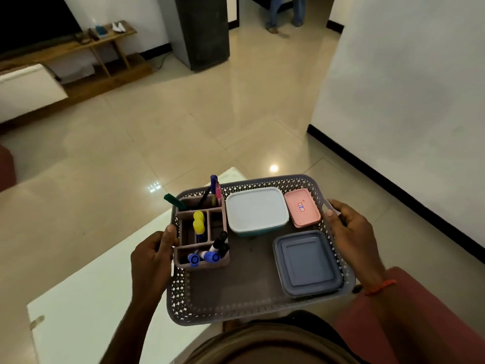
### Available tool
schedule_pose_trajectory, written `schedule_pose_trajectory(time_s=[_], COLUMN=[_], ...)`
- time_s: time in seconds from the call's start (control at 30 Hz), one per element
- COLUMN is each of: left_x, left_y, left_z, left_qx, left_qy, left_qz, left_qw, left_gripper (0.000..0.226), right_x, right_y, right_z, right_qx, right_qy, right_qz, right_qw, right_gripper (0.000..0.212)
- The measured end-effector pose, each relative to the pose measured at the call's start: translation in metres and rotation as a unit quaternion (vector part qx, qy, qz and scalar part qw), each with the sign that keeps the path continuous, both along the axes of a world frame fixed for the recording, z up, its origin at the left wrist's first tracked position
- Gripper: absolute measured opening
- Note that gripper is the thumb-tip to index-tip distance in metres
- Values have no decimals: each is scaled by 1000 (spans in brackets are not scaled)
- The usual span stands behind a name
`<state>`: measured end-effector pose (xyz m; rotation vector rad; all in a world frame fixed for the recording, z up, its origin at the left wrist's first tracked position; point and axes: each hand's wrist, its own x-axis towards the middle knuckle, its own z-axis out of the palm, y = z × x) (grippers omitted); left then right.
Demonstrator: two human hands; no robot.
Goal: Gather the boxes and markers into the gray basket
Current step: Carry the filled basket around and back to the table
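I hold the gray basket in the air in front of my body. My left hand grips its left rim, thumb over the edge. My right hand grips the handle on its right side. Inside, at the left, stands a brown organizer with several markers upright in its compartments. A white-lidded box lies at the back middle, a small pink box at the back right, and a gray-blue box at the front right.
A white low table is below and to the left of the basket. Red seat cushions lie at my right. A white wall with a black skirting runs along the right. Tiled floor stretches ahead; a person's legs stand far back.
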<state>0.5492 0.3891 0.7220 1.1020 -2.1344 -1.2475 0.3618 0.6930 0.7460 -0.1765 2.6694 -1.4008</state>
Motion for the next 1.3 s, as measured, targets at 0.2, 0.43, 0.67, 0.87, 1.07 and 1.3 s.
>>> schedule_pose_trajectory(time_s=[0.2, 0.43, 0.67, 0.87, 1.07, 1.3], left_x=[-29, -71, -98, -122, -164, -232], left_y=[31, 95, 129, 147, 150, 141], left_z=[2, 0, -2, -1, -3, -10], left_qx=[-24, -37, -55, -78, -67, -58], left_qy=[-26, -44, -55, -66, -58, -48], left_qz=[-38, -91, -104, -125, -142, -176], left_qw=[999, 994, 992, 987, 986, 981], left_gripper=[45, 44, 42, 43, 42, 42], right_x=[-5, -22, -40, -60, -86, -132], right_y=[44, 121, 161, 177, 186, 182], right_z=[1, 1, -12, -12, -10, -10], right_qx=[13, 26, 11, 3, 15, 24], right_qy=[-5, -2, -16, -19, -14, -1], right_qz=[-25, -58, -77, -92, -111, -143], right_qw=[1000, 998, 997, 996, 994, 989], right_gripper=[32, 35, 36, 35, 36, 35])
